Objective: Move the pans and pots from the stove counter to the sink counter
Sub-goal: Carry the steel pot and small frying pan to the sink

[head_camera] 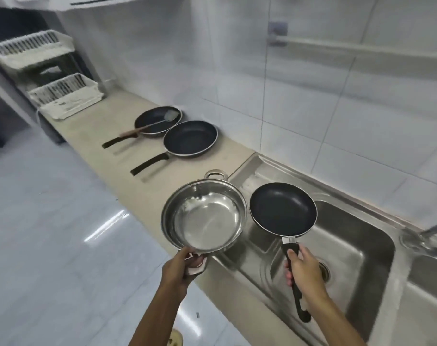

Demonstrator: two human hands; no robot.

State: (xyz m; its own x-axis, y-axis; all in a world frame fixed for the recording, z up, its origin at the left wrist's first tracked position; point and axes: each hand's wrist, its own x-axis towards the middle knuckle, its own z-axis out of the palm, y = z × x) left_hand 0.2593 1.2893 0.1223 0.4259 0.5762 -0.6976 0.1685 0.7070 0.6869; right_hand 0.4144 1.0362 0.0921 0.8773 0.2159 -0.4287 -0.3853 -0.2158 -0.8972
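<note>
My left hand (181, 267) grips the near handle of a shiny steel pot (205, 216), held above the counter's front edge beside the sink. My right hand (304, 270) holds the black handle of a small dark frying pan (283, 210), which hovers over the left part of the steel sink (362, 245). Two more dark frying pans rest on the beige counter (92, 131) farther back: one (190, 138) nearer, and one (158, 119) behind it with a wooden-handled spatula (147, 126) lying across it.
A white two-tier dish rack (62, 96) stands at the counter's far left end. A tap (434, 228) rises at the sink's right. White tiled wall runs behind; glossy floor lies to the left of the counter.
</note>
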